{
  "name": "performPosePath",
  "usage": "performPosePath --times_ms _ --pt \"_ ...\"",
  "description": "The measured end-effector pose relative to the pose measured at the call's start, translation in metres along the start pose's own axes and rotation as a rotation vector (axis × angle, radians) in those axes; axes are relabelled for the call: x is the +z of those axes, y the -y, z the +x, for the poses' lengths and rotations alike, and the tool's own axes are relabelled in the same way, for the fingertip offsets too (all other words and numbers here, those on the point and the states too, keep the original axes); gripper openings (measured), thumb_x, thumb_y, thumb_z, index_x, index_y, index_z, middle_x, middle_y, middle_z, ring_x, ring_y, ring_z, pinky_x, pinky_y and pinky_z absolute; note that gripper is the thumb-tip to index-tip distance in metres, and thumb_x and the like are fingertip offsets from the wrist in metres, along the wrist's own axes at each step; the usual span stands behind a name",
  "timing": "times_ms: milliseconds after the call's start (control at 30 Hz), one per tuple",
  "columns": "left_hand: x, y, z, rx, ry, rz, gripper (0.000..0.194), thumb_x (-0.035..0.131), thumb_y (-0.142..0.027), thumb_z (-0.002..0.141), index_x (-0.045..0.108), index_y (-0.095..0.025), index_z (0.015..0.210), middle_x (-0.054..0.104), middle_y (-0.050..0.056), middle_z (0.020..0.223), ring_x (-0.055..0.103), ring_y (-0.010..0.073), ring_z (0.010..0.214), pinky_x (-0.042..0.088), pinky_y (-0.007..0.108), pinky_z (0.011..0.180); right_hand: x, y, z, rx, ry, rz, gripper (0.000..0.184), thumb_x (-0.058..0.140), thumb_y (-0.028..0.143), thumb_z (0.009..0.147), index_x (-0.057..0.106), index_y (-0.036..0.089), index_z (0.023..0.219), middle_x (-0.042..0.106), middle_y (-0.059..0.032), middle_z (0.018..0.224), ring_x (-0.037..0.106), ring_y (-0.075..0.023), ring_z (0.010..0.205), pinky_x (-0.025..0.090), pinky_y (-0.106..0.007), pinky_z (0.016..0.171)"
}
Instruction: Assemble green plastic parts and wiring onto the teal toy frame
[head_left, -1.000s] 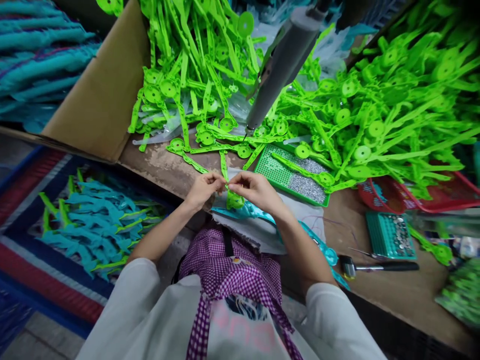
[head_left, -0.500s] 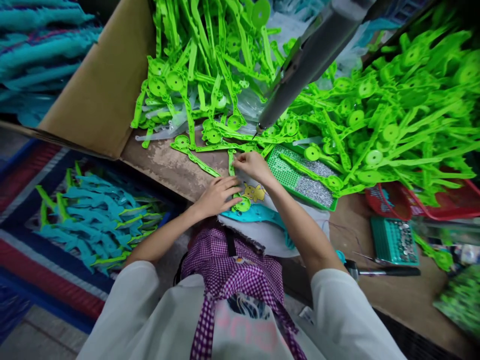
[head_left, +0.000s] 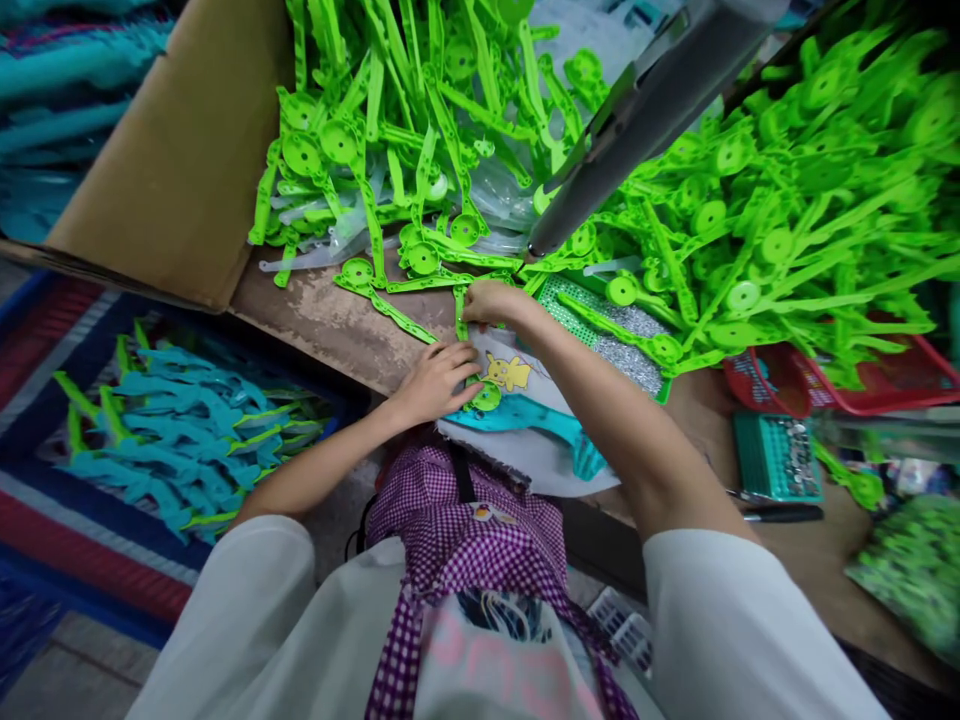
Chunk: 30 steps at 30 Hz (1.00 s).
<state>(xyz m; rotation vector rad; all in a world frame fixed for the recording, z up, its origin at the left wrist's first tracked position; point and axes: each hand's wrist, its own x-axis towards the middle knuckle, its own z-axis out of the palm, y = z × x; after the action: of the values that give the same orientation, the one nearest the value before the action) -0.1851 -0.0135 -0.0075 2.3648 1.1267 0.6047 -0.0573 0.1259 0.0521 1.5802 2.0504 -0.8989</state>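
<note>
My left hand [head_left: 441, 380] lies with its fingers over a long bright green plastic part, holding it against the work surface. The part's round disc [head_left: 487, 397] shows beside my left thumb. At the far end of this green part [head_left: 460, 312], my right hand [head_left: 491, 303] is closed with its fingertips pressed together and pointing down. Whatever is between those fingertips is hidden. Just under the disc lies a blue plastic part [head_left: 517, 412], resting on a pale cloth [head_left: 540, 460] with a yellow cartoon print.
A grey power screwdriver [head_left: 600, 170] hangs in front of my right hand. Heaped green parts [head_left: 750, 220] cover the back. A green basket [head_left: 566, 312] holds small metal pieces. To the left are a cardboard box [head_left: 172, 150] and a crate with blue parts [head_left: 202, 420].
My right hand has moved slightly up and left, its fingers turning down over the end of the green part. My left hand keeps its hold. The view has shifted a little.
</note>
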Motion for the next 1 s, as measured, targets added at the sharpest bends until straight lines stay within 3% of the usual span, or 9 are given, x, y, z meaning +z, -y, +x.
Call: performPosePath --times_ms 100,233,367,567,733,867,1000 --pt "0.000 -0.001 0.001 -0.003 -0.001 -0.009 0.028 0.055 -0.036 0.100 0.072 -0.019 0.115 0.069 0.012 0.130 0.058 0.0278 0.130 0.035 0.049 0.113 -0.008 0.014 0.008 0.071 0.090 -0.136 0.012 0.064 0.010 0.077 0.075 0.013 0.073 0.065 -0.0067 0.050 0.070 -0.0247 0.069 0.051 -0.033 0.068" --pt "-0.001 -0.004 0.001 0.004 -0.008 -0.010 0.027 0.054 -0.034 0.100 0.072 -0.019 0.114 0.070 0.011 0.129 0.058 0.0272 0.131 0.035 0.048 0.114 -0.010 0.023 0.006 0.143 0.081 -0.134 0.012 0.065 0.010 0.076 0.076 0.012 0.074 0.069 -0.0089 0.057 0.071 -0.0267 0.072 0.052 -0.035 0.071" --pt "-0.001 -0.004 0.001 0.001 -0.029 0.011 0.025 0.054 -0.034 0.099 0.072 -0.021 0.111 0.071 0.010 0.127 0.059 0.0269 0.130 0.033 0.050 0.116 -0.003 0.013 -0.013 0.081 -0.072 0.004 0.012 0.067 0.011 0.077 0.074 0.015 0.069 0.066 -0.0084 0.054 0.071 -0.0262 0.076 0.051 -0.035 0.077" --pt "0.004 -0.002 0.000 0.011 -0.050 0.025 0.026 0.052 -0.034 0.099 0.071 -0.020 0.110 0.071 0.011 0.127 0.058 0.0282 0.131 0.032 0.051 0.113 0.026 -0.009 -0.032 0.036 -0.399 0.135 0.019 0.060 0.030 0.088 0.075 0.019 0.091 0.074 -0.0086 0.076 0.070 -0.0271 0.088 0.049 -0.034 0.081" --pt "0.003 -0.003 -0.001 0.007 -0.043 0.028 0.026 0.051 -0.034 0.100 0.070 -0.020 0.109 0.071 0.012 0.126 0.059 0.0301 0.129 0.032 0.054 0.107 0.030 -0.011 -0.031 -0.004 -0.419 0.125 0.022 0.055 0.025 0.089 0.075 0.018 0.095 0.077 -0.0109 0.092 0.070 -0.0265 0.091 0.047 -0.032 0.079" --pt "0.002 -0.005 -0.001 -0.008 -0.039 0.019 0.025 0.051 -0.033 0.100 0.070 -0.022 0.109 0.071 0.011 0.125 0.059 0.0306 0.129 0.032 0.053 0.106 0.024 -0.013 -0.042 0.020 -0.426 0.153 0.026 0.057 0.036 0.092 0.075 0.018 0.094 0.077 -0.0101 0.087 0.070 -0.0258 0.087 0.046 -0.033 0.077" --pt "0.004 -0.005 -0.002 -0.003 -0.041 0.021 0.025 0.052 -0.033 0.100 0.071 -0.021 0.109 0.071 0.012 0.126 0.058 0.0318 0.129 0.033 0.052 0.106 0.034 -0.013 -0.057 0.061 -0.500 0.163 0.031 0.054 0.044 0.094 0.075 0.021 0.096 0.078 -0.0095 0.095 0.070 -0.0270 0.093 0.046 -0.033 0.076"
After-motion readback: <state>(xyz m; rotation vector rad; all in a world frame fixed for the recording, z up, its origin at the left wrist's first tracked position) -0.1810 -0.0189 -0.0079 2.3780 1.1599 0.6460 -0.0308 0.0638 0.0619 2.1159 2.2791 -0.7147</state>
